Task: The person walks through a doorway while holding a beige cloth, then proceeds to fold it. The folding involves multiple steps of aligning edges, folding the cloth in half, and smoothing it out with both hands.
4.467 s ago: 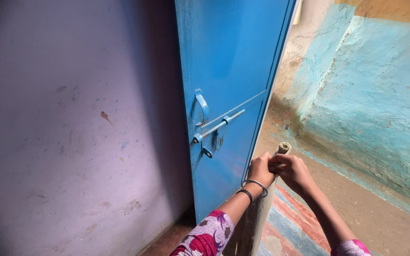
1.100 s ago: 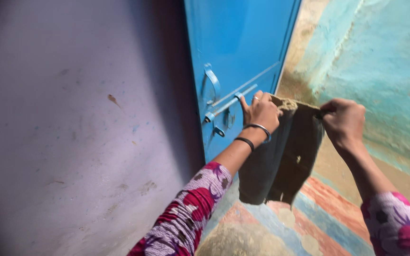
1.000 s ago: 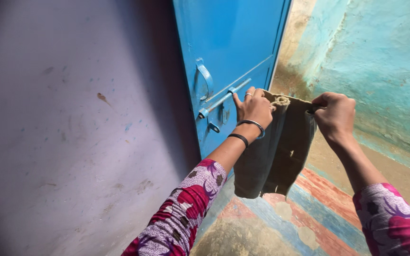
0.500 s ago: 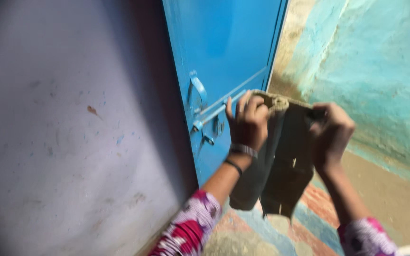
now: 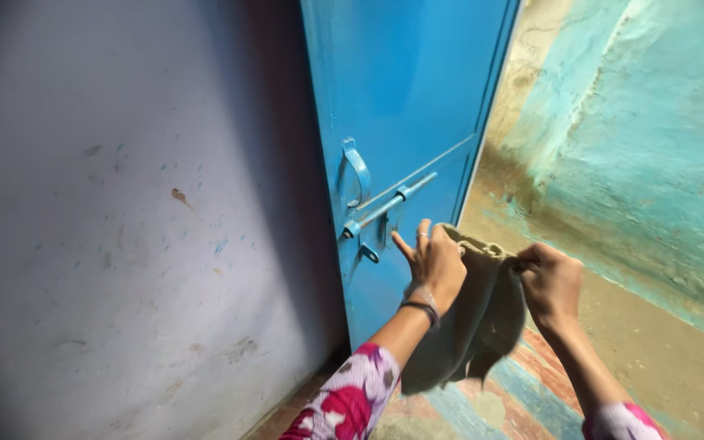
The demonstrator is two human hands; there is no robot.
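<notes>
A brown sack-like cloth hangs in front of me, held by its top edge. My left hand grips the left corner, with two fingers sticking out toward the blue metal door. My right hand pinches the right corner. The cloth sags between both hands and its lower part swings loose above a striped mat. The door's sliding bolt and handle are just left of my left hand.
A pale purple wall fills the left side. A rough turquoise wall stands to the right, beyond a sandy floor. The blue door stands ajar between them.
Both hands have dropped lower with the cloth since half a second ago. Earlier the cloth was bunched in both hands close together; now it is spread between them.
</notes>
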